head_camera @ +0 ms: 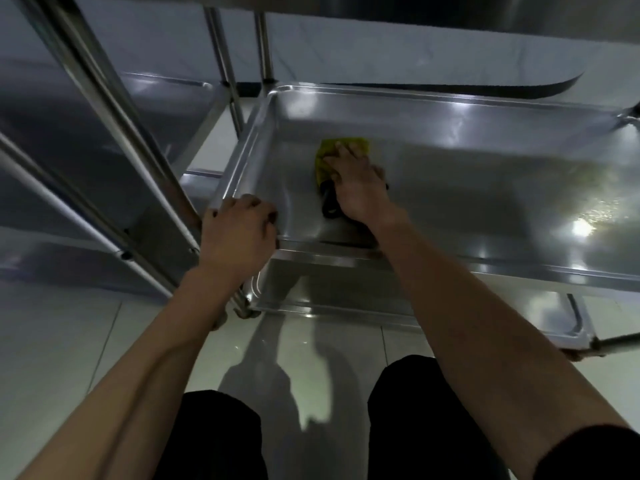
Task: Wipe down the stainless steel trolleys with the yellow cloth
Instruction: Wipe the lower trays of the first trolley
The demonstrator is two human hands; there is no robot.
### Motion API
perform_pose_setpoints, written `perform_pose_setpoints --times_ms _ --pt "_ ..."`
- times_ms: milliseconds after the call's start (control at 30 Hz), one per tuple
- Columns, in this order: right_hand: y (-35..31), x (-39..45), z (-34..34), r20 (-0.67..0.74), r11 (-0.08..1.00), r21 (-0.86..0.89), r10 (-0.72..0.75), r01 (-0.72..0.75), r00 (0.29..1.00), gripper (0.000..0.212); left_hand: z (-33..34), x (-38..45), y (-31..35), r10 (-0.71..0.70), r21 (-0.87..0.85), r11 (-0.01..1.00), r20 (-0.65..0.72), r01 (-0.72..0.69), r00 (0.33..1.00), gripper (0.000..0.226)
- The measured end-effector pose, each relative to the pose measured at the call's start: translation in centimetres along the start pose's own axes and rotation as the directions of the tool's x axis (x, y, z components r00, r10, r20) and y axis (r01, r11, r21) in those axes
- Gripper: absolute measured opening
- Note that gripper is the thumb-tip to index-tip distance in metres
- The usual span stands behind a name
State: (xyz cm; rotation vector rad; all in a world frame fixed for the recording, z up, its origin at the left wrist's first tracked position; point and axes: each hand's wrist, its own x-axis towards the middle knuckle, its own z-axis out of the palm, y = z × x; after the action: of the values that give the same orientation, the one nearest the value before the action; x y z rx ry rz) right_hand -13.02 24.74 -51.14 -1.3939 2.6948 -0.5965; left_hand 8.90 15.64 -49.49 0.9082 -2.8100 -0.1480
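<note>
A yellow cloth (325, 152) lies on the middle shelf of a stainless steel trolley (485, 188), near its left side. My right hand (356, 181) presses flat on the cloth with straight fingers, covering most of it. At the shelf's near left corner, my left hand (239, 233) grips the raised rim, fingers curled over the edge. The shelf surface is shiny, with a wet-looking patch at the right.
A second steel trolley (86, 140) stands close on the left, its upright posts slanting across the view. A lower shelf (329, 292) shows under the one I touch, and an upper shelf hangs overhead. Pale floor tiles (52, 341) and my dark-trousered knees are below.
</note>
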Motion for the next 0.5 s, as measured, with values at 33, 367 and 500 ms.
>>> perform_pose_setpoints --times_ms 33,367,500 --pt "-1.2 0.7 0.6 0.014 1.000 -0.005 -0.023 0.023 1.000 0.044 0.0 0.0 -0.3 0.022 -0.005 1.000 0.010 -0.022 1.000 0.032" --pt "-8.8 6.1 5.0 0.118 0.963 0.112 -0.258 0.246 0.959 0.045 0.1 -0.4 -0.7 0.075 -0.007 0.997 0.055 -0.074 0.996 0.054" --pt "-8.2 6.1 4.7 0.130 0.959 0.126 -0.270 0.254 0.954 0.045 0.2 -0.4 -0.3 0.057 -0.021 0.998 0.055 -0.056 0.997 0.050"
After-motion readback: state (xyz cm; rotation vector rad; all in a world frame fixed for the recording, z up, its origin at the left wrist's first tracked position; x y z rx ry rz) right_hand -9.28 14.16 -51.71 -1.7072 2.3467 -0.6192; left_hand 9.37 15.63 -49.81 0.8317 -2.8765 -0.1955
